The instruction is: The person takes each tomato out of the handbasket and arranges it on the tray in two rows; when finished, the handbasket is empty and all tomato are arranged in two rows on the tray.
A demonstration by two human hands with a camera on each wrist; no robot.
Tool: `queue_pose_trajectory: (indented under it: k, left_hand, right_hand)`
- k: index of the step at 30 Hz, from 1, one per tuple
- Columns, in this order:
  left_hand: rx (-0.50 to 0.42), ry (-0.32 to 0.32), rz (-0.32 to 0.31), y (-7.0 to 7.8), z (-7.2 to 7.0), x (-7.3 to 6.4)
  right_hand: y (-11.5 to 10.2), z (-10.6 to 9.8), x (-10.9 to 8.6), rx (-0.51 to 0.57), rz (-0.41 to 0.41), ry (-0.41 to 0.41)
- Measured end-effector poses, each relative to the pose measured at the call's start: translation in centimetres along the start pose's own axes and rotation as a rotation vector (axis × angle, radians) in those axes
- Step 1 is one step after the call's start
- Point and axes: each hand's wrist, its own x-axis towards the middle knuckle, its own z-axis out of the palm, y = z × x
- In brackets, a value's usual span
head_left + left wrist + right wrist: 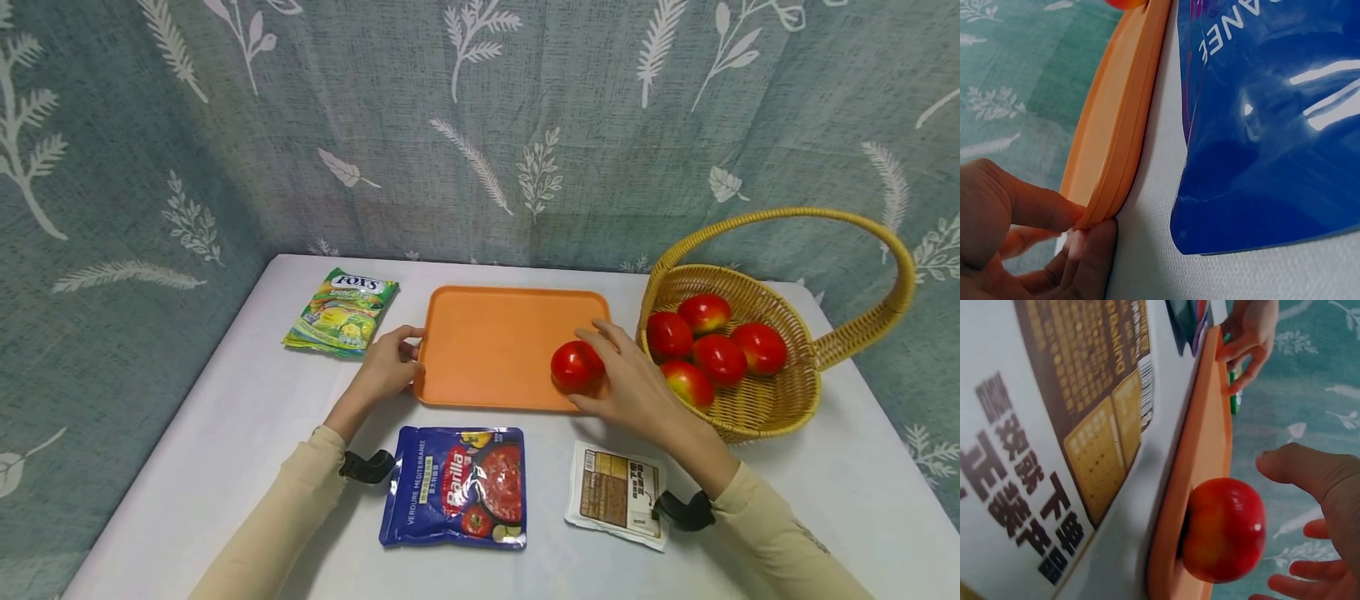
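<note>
An orange tray (487, 350) lies on the white table. My left hand (387, 363) holds its left end, and in the left wrist view the thumb (1054, 209) is on the rim with fingers underneath. A red apple (576, 367) with a yellowish patch sits in the tray's right part. Beside it is my right hand (637, 385), fingers spread. In the right wrist view a gap separates the apple (1225, 530) from the thumb (1297, 467), and the fingers are apart from it too.
A yellow wicker basket (806, 392) with a tall handle holds several red apples at the right. Behind my left hand lies a green Fox's candy bag (343, 312). A blue Barilla pouch (455, 487) and a white-and-brown packet (617, 493) lie in front of the tray.
</note>
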Motion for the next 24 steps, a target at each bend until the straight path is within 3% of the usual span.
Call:
queue_pose_trajectory:
  k: [14, 24]
  left_hand:
    - [0.009, 0.006, -0.003, 0.2, 0.0, -0.1]
    - [0.001, 0.017, 0.004, 0.1, 0.0, 0.2]
  right_hand:
    - [-0.4, -3.4, -1.7, -0.003, -0.034, 0.100]
    - [0.5, -5.1, -3.6, -0.003, 0.057, 0.125]
